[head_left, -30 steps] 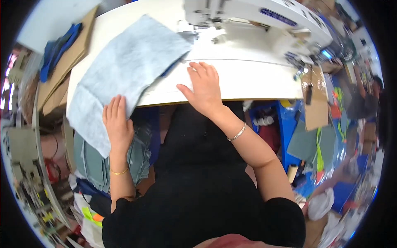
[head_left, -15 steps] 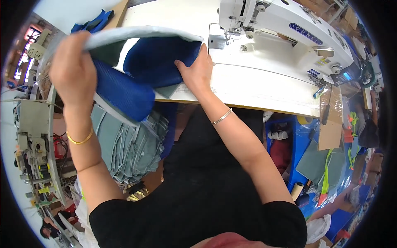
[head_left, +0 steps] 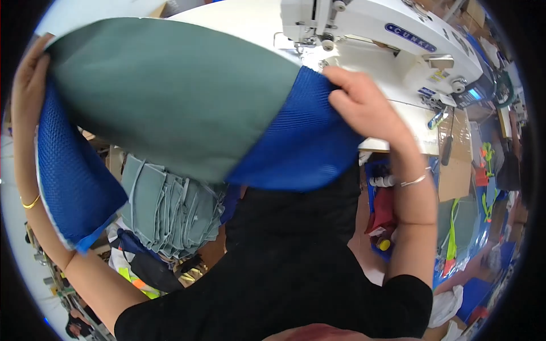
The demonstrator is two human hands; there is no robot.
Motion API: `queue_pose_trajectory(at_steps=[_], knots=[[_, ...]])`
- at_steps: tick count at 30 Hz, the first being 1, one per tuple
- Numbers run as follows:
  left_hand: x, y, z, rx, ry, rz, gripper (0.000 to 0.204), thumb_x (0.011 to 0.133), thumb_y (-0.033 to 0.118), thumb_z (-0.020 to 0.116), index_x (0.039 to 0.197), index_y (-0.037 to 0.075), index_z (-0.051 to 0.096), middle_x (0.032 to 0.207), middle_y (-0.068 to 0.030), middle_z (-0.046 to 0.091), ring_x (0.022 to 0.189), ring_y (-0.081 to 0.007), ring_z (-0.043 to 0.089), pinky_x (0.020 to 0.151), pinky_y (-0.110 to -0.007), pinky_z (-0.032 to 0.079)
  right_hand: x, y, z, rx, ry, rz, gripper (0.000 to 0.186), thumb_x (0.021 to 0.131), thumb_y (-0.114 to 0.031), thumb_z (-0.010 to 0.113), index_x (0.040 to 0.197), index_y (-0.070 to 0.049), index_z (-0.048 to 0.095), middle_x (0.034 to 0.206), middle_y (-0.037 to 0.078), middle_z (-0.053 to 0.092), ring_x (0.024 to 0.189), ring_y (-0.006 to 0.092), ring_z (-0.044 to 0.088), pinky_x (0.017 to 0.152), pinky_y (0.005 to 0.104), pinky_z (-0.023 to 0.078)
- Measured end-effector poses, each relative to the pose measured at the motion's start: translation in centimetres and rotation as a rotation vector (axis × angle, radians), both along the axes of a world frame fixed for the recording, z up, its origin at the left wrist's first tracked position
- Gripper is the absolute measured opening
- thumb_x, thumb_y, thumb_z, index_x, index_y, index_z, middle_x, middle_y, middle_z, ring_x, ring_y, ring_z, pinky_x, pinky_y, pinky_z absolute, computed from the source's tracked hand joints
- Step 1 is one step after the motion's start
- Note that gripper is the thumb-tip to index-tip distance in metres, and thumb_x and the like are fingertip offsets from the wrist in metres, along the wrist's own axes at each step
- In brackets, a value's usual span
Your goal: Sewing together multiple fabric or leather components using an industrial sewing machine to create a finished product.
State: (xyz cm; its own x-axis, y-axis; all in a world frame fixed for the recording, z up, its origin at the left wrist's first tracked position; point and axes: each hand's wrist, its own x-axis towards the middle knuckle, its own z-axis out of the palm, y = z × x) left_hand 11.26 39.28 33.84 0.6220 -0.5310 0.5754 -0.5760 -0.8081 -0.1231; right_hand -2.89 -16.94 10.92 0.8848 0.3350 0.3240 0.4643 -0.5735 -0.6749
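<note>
Stretched out between my two hands is a fabric panel [head_left: 170,94], grey-green over its middle with blue mesh at both ends. At the far left, my left hand [head_left: 29,85] grips its upper corner, and one blue mesh end hangs down beside my forearm. My right hand [head_left: 361,102] is closed on the upper edge of the other mesh end, thumb against the cloth. The panel is held up in the air before the white sewing machine [head_left: 392,28] and covers much of its table. Parts of my left fingers are hidden behind the cloth edge.
Below the panel sits a stack of grey-green fabric pieces [head_left: 170,210]. A blue bin [head_left: 376,170] with bottles and red cloth stands under the table at right. A screwdriver [head_left: 448,145] lies on cardboard [head_left: 455,176] at the table's right end.
My hands have moved apart, the left outward and the right to the right. The panel, folded over before, is now spread open with its grey-green face showing.
</note>
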Motion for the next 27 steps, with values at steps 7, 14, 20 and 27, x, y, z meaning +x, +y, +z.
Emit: queue_pose_trajectory(at_steps=[7, 14, 20, 27], knots=[[7.1, -12.0, -17.5, 0.280, 0.459, -0.099, 0.034, 0.085, -0.005, 0.054, 0.117, -0.006, 0.063, 0.114, -0.0302, 0.069, 0.112, -0.0456, 0.065, 0.099, -0.047, 0.050, 4.6, -2.8, -4.9, -0.819, -0.276, -0.203, 0.015, 0.089, -0.014, 0.056, 0.097, -0.005, 0.065, 0.084, 0.019, 0.071, 0.080, 0.0372, 0.071, 0.070, 0.0495, 0.058], [11.0, -17.5, -20.0, 0.903, 0.051, 0.169, 0.035, 0.082, 0.013, 0.078, 0.115, 0.008, 0.069, 0.106, -0.0119, 0.072, 0.107, -0.0326, 0.066, 0.094, -0.046, 0.051, 8.3, -2.8, -9.0, -0.894, -0.238, -0.138, 0.012, 0.088, -0.014, 0.057, 0.089, -0.006, 0.066, 0.081, 0.017, 0.071, 0.076, 0.0323, 0.072, 0.066, 0.0442, 0.060], [0.6, -23.4, -15.7, 0.555, 0.233, -0.491, 0.062, 0.084, 0.049, 0.080, 0.134, 0.015, 0.067, 0.145, -0.0158, 0.057, 0.135, -0.0348, 0.051, 0.110, -0.050, 0.042, 8.8, -5.1, -9.2, -0.771, -0.556, -0.142, 0.012, 0.086, -0.012, 0.059, 0.094, -0.006, 0.067, 0.089, 0.013, 0.070, 0.085, 0.0307, 0.069, 0.071, 0.0420, 0.058], [-10.3, -22.4, -26.2, 0.453, 0.559, -0.227, 0.075, 0.076, 0.025, 0.082, 0.141, 0.004, 0.052, 0.124, -0.0161, 0.056, 0.108, -0.0365, 0.055, 0.093, -0.047, 0.046, 4.1, 1.8, -7.9, -0.685, -0.251, -0.282, 0.035, 0.088, -0.024, 0.070, 0.110, 0.002, 0.063, 0.112, 0.019, 0.065, 0.109, 0.0331, 0.062, 0.093, 0.0435, 0.053]])
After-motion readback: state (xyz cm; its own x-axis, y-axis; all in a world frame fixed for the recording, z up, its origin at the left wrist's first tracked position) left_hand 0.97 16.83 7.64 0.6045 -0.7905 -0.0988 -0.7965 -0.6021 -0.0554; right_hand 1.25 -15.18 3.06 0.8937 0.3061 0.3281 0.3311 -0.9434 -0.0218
